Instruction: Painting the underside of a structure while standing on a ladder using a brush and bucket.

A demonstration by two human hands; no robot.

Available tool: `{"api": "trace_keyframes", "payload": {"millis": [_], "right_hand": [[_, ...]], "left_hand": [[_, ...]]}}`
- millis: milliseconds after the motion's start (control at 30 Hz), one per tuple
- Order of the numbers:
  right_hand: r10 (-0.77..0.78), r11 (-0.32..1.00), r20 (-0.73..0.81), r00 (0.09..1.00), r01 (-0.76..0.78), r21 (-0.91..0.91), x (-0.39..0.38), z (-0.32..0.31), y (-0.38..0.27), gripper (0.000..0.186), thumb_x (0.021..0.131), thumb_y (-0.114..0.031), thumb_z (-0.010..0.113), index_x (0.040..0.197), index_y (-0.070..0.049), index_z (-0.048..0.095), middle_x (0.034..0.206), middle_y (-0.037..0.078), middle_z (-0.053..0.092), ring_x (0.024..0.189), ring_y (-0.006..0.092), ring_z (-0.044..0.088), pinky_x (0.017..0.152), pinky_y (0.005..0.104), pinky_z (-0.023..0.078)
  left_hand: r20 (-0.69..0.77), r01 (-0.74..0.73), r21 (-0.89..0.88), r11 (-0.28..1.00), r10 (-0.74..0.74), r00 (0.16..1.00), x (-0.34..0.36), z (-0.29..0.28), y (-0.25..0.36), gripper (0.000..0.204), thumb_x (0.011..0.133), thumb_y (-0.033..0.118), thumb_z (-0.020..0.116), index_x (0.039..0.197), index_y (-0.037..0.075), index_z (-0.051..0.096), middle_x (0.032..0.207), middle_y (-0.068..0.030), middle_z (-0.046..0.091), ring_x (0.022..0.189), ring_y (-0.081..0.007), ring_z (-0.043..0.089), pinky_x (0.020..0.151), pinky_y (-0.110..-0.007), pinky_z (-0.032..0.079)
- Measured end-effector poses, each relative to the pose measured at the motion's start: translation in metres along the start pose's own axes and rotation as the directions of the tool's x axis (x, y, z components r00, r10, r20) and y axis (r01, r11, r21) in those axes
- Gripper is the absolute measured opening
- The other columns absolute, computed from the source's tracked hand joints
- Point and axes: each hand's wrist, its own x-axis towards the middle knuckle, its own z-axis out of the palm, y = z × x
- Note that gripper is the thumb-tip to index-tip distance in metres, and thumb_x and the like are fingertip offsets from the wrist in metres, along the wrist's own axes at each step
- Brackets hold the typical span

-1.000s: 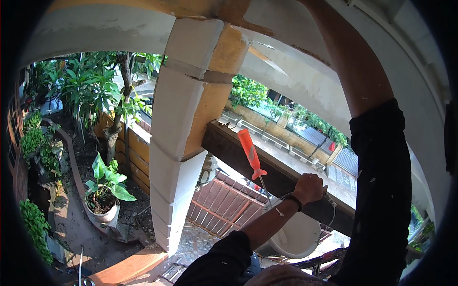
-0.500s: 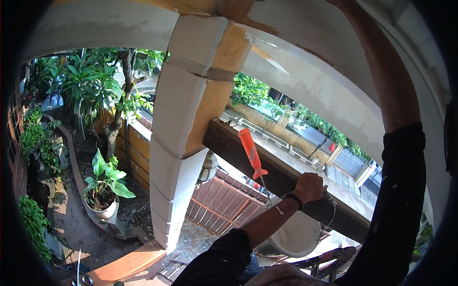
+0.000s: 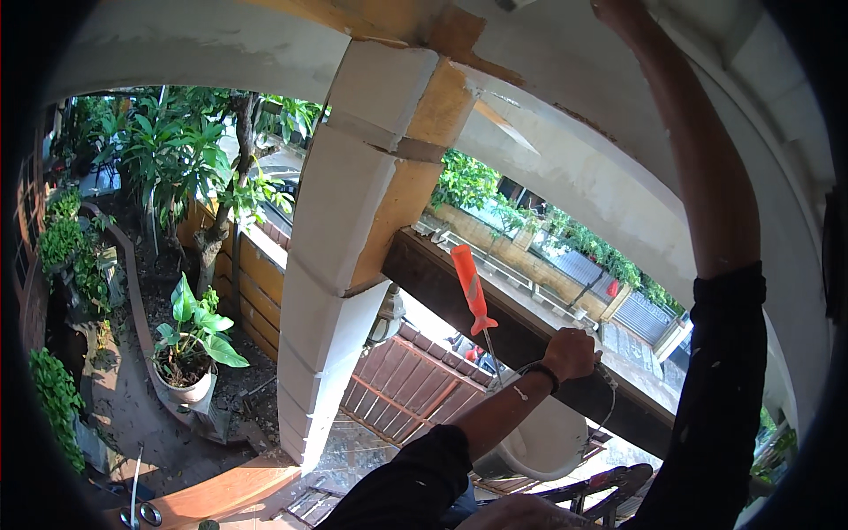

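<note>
My left hand (image 3: 571, 353) is closed at the dark beam (image 3: 521, 340), its fist around the wire handle (image 3: 612, 389) of a pale bucket (image 3: 539, 442). The bucket hangs below the fist, partly behind my forearm. Out of it sticks a paint roller, by its looks, with an orange grip (image 3: 473, 287) and a thin metal rod; its lower end is hidden. Raised to the ceiling at the top right is my right hand (image 3: 616, 11), its fingers cut off by the picture's edge. A pale flat piece (image 3: 512, 3) shows at the top edge; whether that hand holds it cannot be told.
A white and ochre column (image 3: 353, 185) stands left of the beam. Below are a potted plant (image 3: 190, 384), a brown gate (image 3: 402, 384) and an orange-brown ledge (image 3: 216, 486) with scissors (image 3: 140, 508). Dark metal bars (image 3: 609, 490), perhaps a ladder, lie beneath my arms.
The view has shifted slightly. My right hand has moved a little left at the ceiling, and the pale flat piece has come into the top edge. My left hand keeps its grip.
</note>
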Motion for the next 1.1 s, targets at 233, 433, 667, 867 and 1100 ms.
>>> {"api": "trace_keyframes", "payload": {"millis": [233, 433, 667, 867, 1100], "right_hand": [[-0.312, 0.904, -0.567, 0.763, 0.053, -0.425, 0.003, 0.121, 0.065, 0.029, 0.084, -0.027, 0.072, 0.078, 0.001, 0.066, 0.074, 0.02, 0.067, 0.072, 0.038, 0.067, 0.065, 0.0479, 0.053], [-0.193, 0.9, -0.512, 0.837, -0.057, -0.432, -0.008, 0.119, 0.07, 0.038, 0.082, -0.033, 0.07, 0.084, 0.004, 0.065, 0.085, 0.027, 0.068, 0.084, 0.0457, 0.066, 0.075, 0.0532, 0.053], [-0.264, 0.837, -0.358, 0.896, 0.028, -0.546, -0.002, 0.116, 0.077, 0.039, 0.08, -0.035, 0.071, 0.084, 0.004, 0.066, 0.086, 0.028, 0.067, 0.086, 0.0466, 0.066, 0.076, 0.054, 0.053], [-0.442, 0.522, -0.101, 0.891, 0.163, -0.837, -0.014, 0.093, 0.115, 0.031, 0.086, -0.031, 0.066, 0.078, -0.001, 0.067, 0.077, 0.022, 0.065, 0.081, 0.0426, 0.065, 0.07, 0.0521, 0.053], [-0.378, 0.532, 0.0, 0.926, 0.217, -0.819, -0.016, 0.081, 0.054, 0.028, 0.082, -0.028, 0.069, 0.07, -0.003, 0.067, 0.072, 0.017, 0.064, 0.076, 0.04, 0.064, 0.068, 0.0507, 0.053]], "left_hand": [[-0.021, 0.018, 0.029, 0.999, -0.018, 1.0, -0.008, -0.007, -0.006, 0.042, 0.093, 0.043, 0.06, 0.091, 0.003, 0.074, 0.097, -0.0177, 0.072, 0.096, -0.0328, 0.069, 0.088, -0.044, 0.053], [-0.009, 0.017, -0.004, 1.0, -0.017, 1.0, -0.003, -0.004, -0.004, 0.04, 0.093, 0.042, 0.06, 0.093, 0.004, 0.074, 0.097, -0.0172, 0.072, 0.098, -0.0321, 0.068, 0.089, -0.044, 0.052], [0.011, 0.042, -0.007, 0.999, -0.042, 0.999, -0.003, -0.005, -0.005, 0.04, 0.094, 0.042, 0.059, 0.094, 0.005, 0.073, 0.097, -0.0165, 0.072, 0.099, -0.0309, 0.068, 0.089, -0.043, 0.051], [-0.066, -0.012, 0.001, 1.0, 0.012, 0.998, 0.001, 0.004, -0.001, 0.04, 0.093, 0.041, 0.059, 0.093, 0.004, 0.073, 0.096, -0.0165, 0.072, 0.097, -0.0293, 0.069, 0.088, -0.042, 0.051], [-0.057, 0.028, 0.0, 1.0, -0.028, 0.998, -0.002, 0.003, -0.006, 0.043, 0.095, 0.043, 0.056, 0.089, 0.004, 0.074, 0.093, -0.0168, 0.072, 0.095, -0.0314, 0.069, 0.091, -0.043, 0.051]]}}
